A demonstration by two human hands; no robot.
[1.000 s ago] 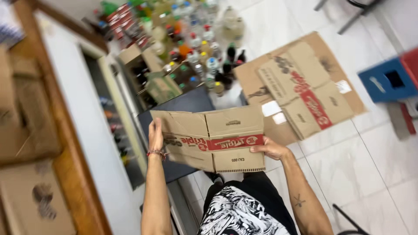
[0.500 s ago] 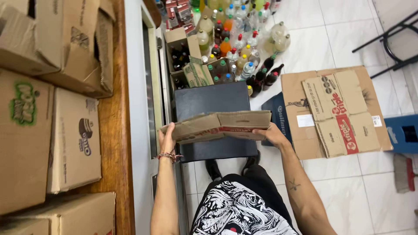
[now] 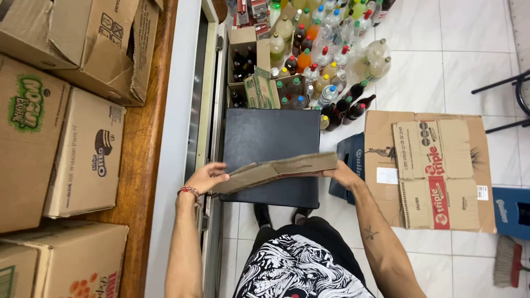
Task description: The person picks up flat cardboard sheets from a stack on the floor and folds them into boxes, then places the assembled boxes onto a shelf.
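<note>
I hold a flattened brown cardboard box edge-on in front of me, nearly level, above a black rectangular case. My left hand, with a red bracelet at the wrist, grips its left end. My right hand grips its right end. Both arms reach out from my body, which wears a black and white patterned shirt.
Several brown cardboard boxes lie on a wooden shelf at the left. Many drink bottles stand on the white tiled floor ahead. Flattened cartons lie on the floor at the right, beside blue crates and a broom.
The flattened box has tipped from facing me to almost level, edge-on. My view has swung left, so more of the shelf boxes show.
</note>
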